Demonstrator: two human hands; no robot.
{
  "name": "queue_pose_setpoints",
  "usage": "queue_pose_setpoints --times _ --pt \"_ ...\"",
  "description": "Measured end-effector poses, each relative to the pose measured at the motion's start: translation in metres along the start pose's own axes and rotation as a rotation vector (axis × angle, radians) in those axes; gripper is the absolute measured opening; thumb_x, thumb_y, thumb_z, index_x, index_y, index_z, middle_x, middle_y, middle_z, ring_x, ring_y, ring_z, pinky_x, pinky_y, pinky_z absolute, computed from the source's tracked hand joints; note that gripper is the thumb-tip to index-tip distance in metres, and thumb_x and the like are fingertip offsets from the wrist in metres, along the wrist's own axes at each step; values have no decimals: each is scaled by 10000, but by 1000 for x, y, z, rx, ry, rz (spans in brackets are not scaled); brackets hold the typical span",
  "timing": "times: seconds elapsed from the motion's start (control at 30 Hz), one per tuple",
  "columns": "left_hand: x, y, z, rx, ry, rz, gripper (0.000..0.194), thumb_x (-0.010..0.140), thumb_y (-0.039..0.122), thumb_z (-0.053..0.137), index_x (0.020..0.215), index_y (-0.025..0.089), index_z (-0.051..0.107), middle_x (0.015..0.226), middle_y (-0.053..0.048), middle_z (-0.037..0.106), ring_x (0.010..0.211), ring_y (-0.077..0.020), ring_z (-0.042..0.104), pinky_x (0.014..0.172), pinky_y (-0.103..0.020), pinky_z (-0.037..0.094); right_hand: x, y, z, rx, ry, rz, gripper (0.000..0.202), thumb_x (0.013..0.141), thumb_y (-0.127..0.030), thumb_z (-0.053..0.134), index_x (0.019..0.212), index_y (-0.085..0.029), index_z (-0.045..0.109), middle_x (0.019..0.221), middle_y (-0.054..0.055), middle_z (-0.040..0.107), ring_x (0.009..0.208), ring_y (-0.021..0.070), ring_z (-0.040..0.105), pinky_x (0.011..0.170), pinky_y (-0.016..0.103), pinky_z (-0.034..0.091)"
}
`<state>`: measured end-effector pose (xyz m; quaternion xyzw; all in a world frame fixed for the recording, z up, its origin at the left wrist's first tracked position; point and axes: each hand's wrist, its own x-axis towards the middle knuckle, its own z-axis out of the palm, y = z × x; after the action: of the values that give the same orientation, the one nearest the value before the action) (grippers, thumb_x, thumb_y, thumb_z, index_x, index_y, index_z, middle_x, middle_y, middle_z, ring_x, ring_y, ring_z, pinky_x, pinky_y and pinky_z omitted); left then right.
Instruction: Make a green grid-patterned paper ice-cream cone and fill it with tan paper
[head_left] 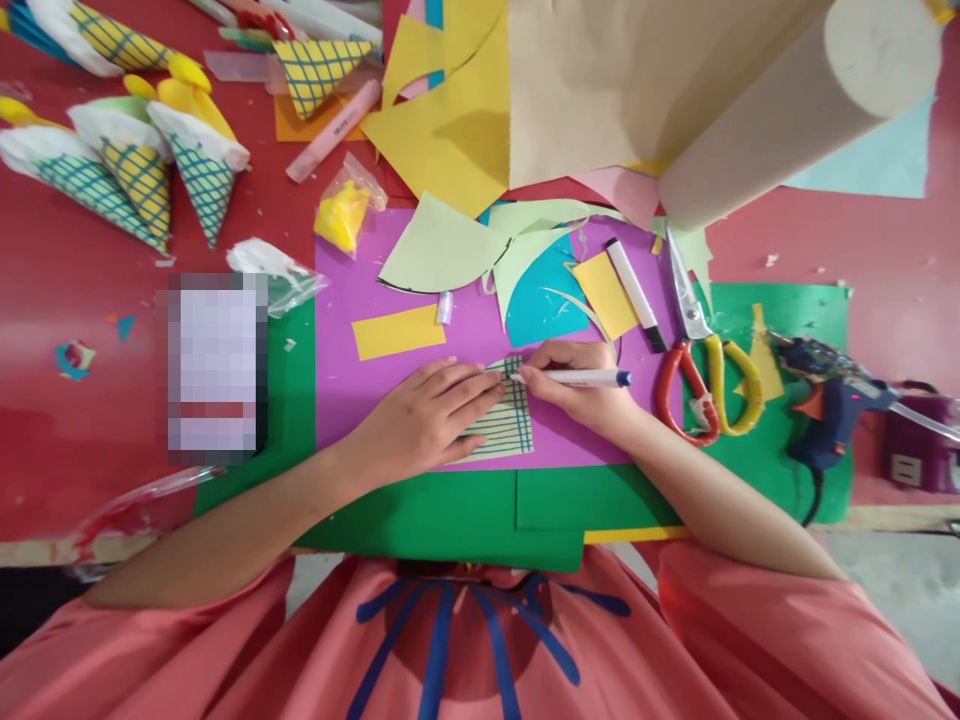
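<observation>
The right hand (581, 400) is pinching a white marker pen (592, 378) near its tip, thumb and fingers closing around the barrel, while the pen's blue end is pointing off to the right. The tip is reaching the top of a pale green piece of paper (510, 428), just beside the left hand's fingertips; whether it is actually touching is too small to tell. The left hand (431, 412) is lying flat with fingers a little apart, gripping nothing and covering the left part of that paper. The paper is carrying dark lines across, with upright ones crossing them near its right edge, and it is resting on a purple sheet (341, 300), which is lying over green sheets (420, 510). Above the left hand, a yellow strip (397, 335) and a small pen cap (445, 307) are sitting close together. Beyond the right hand, a black-capped marker (634, 290) is overlapping a yellow square (596, 290), and scissors (694, 325) with one red and one yellow handle are lying beside them. Farther right, a blue glue gun (836, 410) is resting on its side. At the upper left, checkered paper cones (206, 175) are lying on the red table (787, 235), and at the upper right a thick white roll (772, 130) is slanting across the papers.
</observation>
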<state>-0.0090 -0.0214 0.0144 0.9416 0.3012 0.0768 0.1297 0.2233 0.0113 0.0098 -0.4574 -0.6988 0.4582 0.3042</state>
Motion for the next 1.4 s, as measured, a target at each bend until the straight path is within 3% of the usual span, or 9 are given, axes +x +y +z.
queue_pose_setpoints --times 0.3,0.5,0.73,0.97,1.4 --pt "0 0 0 -13 -7 -11 522 904 328 573 1384 152 469 1371 -115 559 1277 -256 485 1133 -441 359 -2 1 -1 6 -60 30 271 832 -282 601 598 -154 559 557 -19 540 506 71 434 489 210 337" --pt "1 -1 0 31 -2 -15 474 940 331 506 1378 151 478 1388 -98 551 1283 -253 481 1120 -433 367 -1 1 -2 126 52 79 273 838 -360 620 654 -162 590 576 -7 575 529 91 486 521 226 390" --pt "1 -3 1 42 24 -57 469 945 309 493 1375 124 475 1402 -112 537 1317 -262 461 1125 -447 351 -1 5 0 26 21 -12 210 856 -304 614 701 -162 611 626 -9 605 553 87 515 546 218 405" --pt "1 -3 1 41 24 -59 462 949 317 488 1372 133 480 1406 -109 537 1322 -257 462 1134 -444 342 -1 4 1 -29 1 9 198 858 -294 609 712 -161 624 665 12 645 597 103 559 582 224 426" --pt "1 -3 1 52 31 -47 456 952 316 480 1363 120 485 1397 -112 543 1313 -260 468 1120 -451 361 -3 0 -1 -35 -93 -8 230 838 -218 603 624 -137 579 568 -24 539 512 62 437 503 200 342"
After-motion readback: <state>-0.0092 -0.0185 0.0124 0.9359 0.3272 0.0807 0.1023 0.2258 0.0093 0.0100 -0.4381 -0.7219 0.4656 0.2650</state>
